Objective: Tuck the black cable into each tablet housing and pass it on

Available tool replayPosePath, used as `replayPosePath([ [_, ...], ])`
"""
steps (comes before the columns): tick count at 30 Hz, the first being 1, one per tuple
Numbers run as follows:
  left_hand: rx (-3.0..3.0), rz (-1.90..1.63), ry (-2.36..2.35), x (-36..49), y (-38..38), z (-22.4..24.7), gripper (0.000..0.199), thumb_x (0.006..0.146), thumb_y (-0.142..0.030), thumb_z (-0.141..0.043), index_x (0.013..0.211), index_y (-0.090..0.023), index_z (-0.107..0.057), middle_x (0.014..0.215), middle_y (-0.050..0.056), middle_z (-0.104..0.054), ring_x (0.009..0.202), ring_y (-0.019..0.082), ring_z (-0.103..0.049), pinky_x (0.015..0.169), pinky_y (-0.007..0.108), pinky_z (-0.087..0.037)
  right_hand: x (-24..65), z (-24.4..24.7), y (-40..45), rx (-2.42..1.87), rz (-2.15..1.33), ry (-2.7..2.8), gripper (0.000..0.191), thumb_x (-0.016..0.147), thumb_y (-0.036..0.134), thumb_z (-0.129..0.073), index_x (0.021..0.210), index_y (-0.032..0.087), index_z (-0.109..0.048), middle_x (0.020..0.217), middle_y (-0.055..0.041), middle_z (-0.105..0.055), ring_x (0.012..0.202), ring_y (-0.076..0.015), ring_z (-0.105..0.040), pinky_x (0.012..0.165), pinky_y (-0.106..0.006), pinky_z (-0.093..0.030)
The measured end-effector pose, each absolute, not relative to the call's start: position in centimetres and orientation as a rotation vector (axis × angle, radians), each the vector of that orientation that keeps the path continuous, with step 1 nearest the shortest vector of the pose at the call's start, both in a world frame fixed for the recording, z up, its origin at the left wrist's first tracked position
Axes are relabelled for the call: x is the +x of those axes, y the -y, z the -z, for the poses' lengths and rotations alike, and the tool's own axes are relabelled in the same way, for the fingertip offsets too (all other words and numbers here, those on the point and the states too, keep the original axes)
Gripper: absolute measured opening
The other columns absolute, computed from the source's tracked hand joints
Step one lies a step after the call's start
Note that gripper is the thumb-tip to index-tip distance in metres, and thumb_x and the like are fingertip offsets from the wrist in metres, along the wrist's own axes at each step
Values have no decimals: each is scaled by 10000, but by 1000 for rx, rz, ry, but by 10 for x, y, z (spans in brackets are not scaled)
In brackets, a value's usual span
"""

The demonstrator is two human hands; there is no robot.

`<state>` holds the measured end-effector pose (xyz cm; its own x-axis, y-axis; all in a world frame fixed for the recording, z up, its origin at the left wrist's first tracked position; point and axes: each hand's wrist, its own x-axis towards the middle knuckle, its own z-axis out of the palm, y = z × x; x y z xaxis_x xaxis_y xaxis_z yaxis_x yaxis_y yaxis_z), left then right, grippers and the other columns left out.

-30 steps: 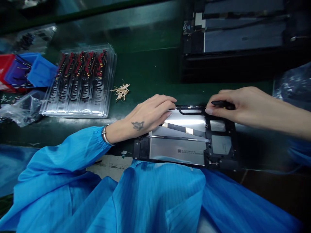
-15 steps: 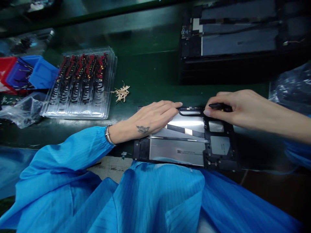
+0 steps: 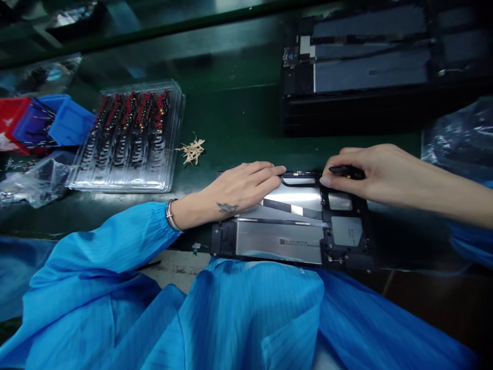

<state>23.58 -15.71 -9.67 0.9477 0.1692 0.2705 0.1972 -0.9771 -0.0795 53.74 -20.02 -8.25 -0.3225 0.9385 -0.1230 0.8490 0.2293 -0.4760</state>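
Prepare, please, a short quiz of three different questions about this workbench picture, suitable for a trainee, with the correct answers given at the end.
1. True or false: the left hand lies over part of the opened tablet-like device.

2. Choose one. What lies nearest to the right edge of the clear plastic tray, as seen in the picture?
a) a red bin
b) a small heap of pale strips
c) a blue bin

3. Answer in a few words: what does the grip of the right hand hold?

Key: 1. True. 2. b. 3. A slim dark tool; its exact kind cannot be told.
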Motion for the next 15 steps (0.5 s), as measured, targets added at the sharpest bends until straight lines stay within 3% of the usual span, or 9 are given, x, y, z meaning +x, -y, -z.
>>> replayPosePath([
  [6, -2788, 374, 86, 239, 153, 89, 260, 1106, -147, -405, 1160, -110, -657, 1349, 150, -720, 1229, 239, -706, 1023, 360, -596, 534, 70, 201, -1720, -809, 2261, 508, 878, 707, -554, 843, 235, -740, 779, -52, -724, 629, -210, -616, 593, -348, -440],
  [15, -2869, 356, 64, 234, 151, 87, 335, 1101, -109, -405, 1354, -48, -617, 1425, 195, -663, 1270, 279, -696, 1037, 414, -611, 523, 70, 208, -1725, -650, 2352, 350, 890, 503, -550, 830, 208, -729, 789, -73, -686, 607, -191, -594, 573, -324, -389],
])
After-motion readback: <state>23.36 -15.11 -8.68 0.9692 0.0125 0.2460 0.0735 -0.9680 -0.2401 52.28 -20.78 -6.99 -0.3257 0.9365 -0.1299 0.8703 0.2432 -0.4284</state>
